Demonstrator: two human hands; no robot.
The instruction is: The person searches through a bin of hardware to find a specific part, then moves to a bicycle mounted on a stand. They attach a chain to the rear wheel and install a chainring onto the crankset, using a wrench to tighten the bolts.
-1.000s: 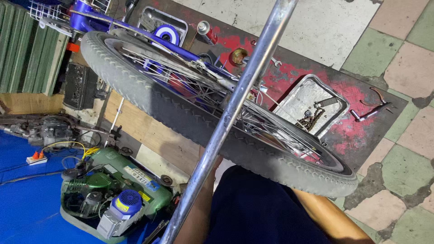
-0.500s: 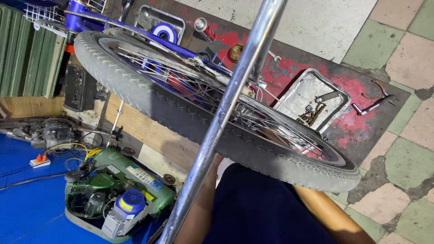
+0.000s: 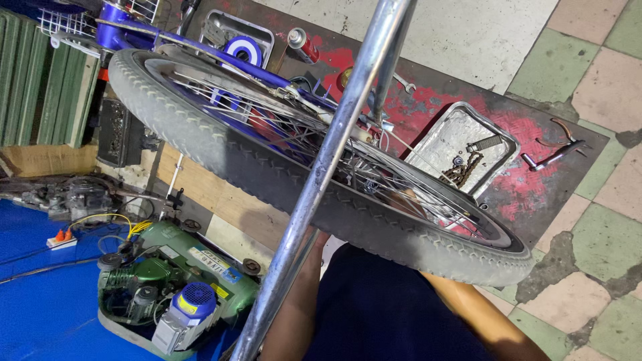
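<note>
A bicycle wheel with a grey tyre (image 3: 281, 184) and thin spokes fills the middle of the view, mounted in a blue frame (image 3: 200, 50). A chrome tube (image 3: 321, 174) runs diagonally across in front of it. My left forearm (image 3: 297, 314) rises under the tyre beside the tube, and its hand is hidden behind the tyre. My right forearm (image 3: 481, 314) also goes up under the tyre. A patch of what looks like my right hand (image 3: 401, 200) shows through the spokes, but its grip is unclear.
A metal tray (image 3: 441, 134) with a chain and small parts lies on a red-stained dark mat (image 3: 521, 194). Pliers and a wrench (image 3: 555, 150) lie at the mat's right end. A green compressor (image 3: 174, 287) stands on blue sheeting at lower left. Tiled floor lies to the right.
Almost nothing: the view has drifted a little, the chrome tube's top end sits slightly further left, and the wheel and both forearms stay where they were.
</note>
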